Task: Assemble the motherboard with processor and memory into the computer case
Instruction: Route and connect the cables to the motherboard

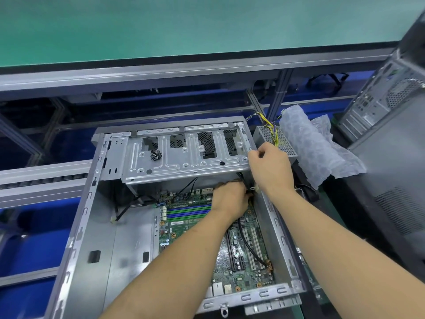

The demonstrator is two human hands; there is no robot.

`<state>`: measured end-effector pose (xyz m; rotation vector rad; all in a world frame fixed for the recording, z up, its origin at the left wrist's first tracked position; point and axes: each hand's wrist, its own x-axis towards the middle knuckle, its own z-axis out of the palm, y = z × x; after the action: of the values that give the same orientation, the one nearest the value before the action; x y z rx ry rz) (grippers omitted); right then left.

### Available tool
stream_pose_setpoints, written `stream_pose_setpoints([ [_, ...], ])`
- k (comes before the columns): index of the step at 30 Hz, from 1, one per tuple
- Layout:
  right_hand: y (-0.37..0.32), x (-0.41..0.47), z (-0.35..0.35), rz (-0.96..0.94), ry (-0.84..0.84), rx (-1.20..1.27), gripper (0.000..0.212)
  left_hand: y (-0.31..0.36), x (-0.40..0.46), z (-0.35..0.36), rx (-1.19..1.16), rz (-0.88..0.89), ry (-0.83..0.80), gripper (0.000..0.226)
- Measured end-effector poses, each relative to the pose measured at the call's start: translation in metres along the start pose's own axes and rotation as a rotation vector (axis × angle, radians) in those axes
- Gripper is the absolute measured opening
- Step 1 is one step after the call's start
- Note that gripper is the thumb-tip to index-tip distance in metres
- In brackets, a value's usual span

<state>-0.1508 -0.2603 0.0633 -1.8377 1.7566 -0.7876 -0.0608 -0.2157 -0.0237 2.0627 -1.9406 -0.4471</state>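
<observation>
the computer case (96,226) lay open on its side along the near edge of the blue bench (30,249), the motherboard (184,229) flat against its floor toward the right wall. my left hand (230,199) curled around black cables (247,240) at the board's far right corner. my right hand (269,164) pinched something small at the drive cage's (184,153) right end. a green conveyor (184,26) ran beyond, bubble wrap (315,146) and another tower (386,100) at right.
</observation>
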Motion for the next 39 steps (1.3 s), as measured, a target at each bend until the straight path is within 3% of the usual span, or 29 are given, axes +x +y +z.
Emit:
stream_pose_setpoints([
  [6,0.0,0.0,0.0,-0.003,0.001,0.002,0.022,0.0,0.0,0.0,0.048,0.033,0.027,0.027],
  [13,0.0,-0.001,-0.001,-0.001,-0.005,0.006,0.022,0.004,0.003,-0.001,-0.04,-0.09,-0.098,0.022],
  [19,0.0,-0.001,-0.001,-0.005,-0.009,0.0,0.022,0.002,0.009,-0.006,-0.031,-0.091,-0.158,0.014],
  [31,0.004,0.0,0.001,-0.027,-0.004,-0.02,0.019,0.001,0.016,-0.004,-0.028,-0.127,-0.228,0.022],
  [36,0.003,0.001,0.002,-0.017,-0.005,-0.026,0.02,-0.002,0.012,-0.005,0.003,-0.124,-0.169,0.024],
  [39,0.002,0.0,0.001,-0.019,-0.008,-0.035,0.02,-0.004,-0.001,-0.005,-0.068,-0.127,-0.055,0.02],
])
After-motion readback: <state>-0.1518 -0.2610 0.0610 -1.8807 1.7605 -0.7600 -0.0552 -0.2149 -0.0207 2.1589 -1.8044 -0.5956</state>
